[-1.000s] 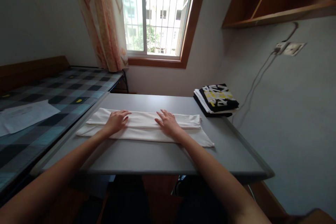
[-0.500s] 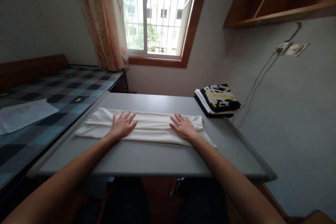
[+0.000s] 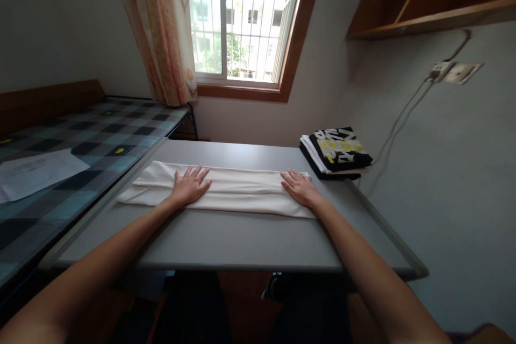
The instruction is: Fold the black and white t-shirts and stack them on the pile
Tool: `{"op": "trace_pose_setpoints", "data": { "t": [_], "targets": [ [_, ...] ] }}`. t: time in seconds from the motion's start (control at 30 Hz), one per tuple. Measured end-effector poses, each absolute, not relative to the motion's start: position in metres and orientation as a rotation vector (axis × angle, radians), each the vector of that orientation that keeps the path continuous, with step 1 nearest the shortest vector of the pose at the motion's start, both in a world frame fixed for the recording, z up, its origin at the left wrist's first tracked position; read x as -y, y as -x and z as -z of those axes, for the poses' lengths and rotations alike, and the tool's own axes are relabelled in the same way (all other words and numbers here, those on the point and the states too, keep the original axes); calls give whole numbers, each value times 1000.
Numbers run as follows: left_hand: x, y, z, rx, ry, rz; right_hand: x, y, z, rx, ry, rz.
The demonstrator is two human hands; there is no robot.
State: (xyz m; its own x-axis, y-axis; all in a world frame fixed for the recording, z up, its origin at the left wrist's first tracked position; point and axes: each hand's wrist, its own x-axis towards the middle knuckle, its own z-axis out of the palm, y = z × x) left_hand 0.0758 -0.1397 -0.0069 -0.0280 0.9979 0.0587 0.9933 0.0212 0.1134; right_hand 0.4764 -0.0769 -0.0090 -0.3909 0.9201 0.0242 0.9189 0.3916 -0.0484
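A white garment (image 3: 242, 188), folded into a long flat strip, lies across the grey table (image 3: 242, 242). My left hand (image 3: 190, 186) rests palm down on its left part, fingers spread. Toward the strip's right end, my right hand (image 3: 300, 189) also lies flat on the cloth with its fingers apart. The right hand and wrist cover part of that end. Neither hand grips the fabric. What kind of garment it is, I cannot tell in this folded state.
A stack of folded clothes (image 3: 336, 153), black with white and yellow print on top, sits at the table's back right corner. Left of the table is a bed with a checked cover (image 3: 133, 123) and a paper sheet (image 3: 40, 172). A wall socket (image 3: 455, 72) with cables is at right.
My right hand has slid to the right along the white garment, closer to its end. My left hand stays in about the same place on the cloth.
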Motion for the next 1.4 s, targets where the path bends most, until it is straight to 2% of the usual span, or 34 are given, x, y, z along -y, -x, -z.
{"op": "trace_pose_setpoints", "data": {
  "t": [0.63, 1.0, 1.2, 1.4],
  "targets": [
    [125, -67, 8, -2249, -2169, -273, 80, -459, 13, 2487, 1590, 37],
    [114, 2, 1, -2644, -1731, -353, 80, -460, 14, 2462, 1668, 15],
    [133, 39, -23, -2791, -1677, -262, 79, -460, 15, 2437, 1663, 13],
    [144, 72, -34, -2703, -1597, -23, 81, -460, 13, 2442, 1681, 7]
  ]
}}
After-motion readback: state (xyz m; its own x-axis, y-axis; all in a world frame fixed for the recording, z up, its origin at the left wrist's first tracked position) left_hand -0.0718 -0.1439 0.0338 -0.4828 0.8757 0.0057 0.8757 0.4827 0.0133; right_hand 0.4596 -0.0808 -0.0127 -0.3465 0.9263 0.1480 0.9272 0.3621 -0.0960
